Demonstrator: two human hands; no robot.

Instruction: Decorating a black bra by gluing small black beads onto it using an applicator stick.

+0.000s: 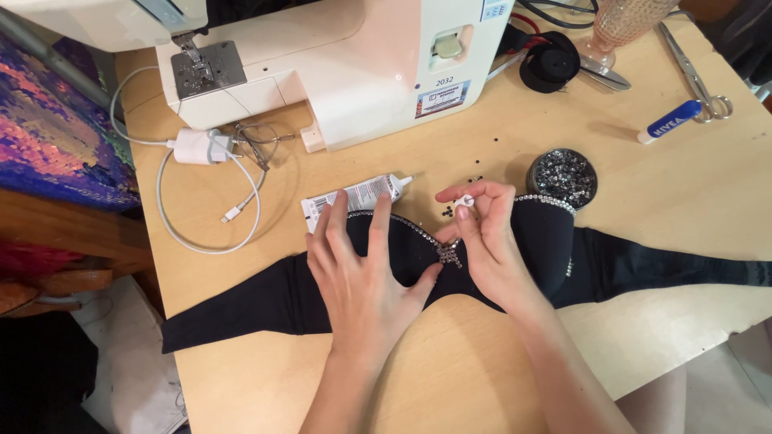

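A black padded garment (265, 301) with a rhinestone-trimmed edge lies across the wooden table (450, 370). My left hand (366, 269) presses flat on its left cup, fingers spread. My right hand (486, 237) rests on the right cup and pinches a small white tool or cap (462, 202) between thumb and fingertips. A cluster of rhinestones (449, 255) sits at the garment's centre, between the two hands. A glue tube (354, 197) lies just beyond my left fingertips. A round tin of rhinestones (562, 177) stands to the right.
A white sewing machine (346, 64) fills the back of the table. A white charger with cable (197, 149) and glasses (261, 143) lie at the left. A black elastic roll (549, 60), scissors (696, 72), a blue-white stick (669, 120) and a pink glass (623, 24) are at the back right.
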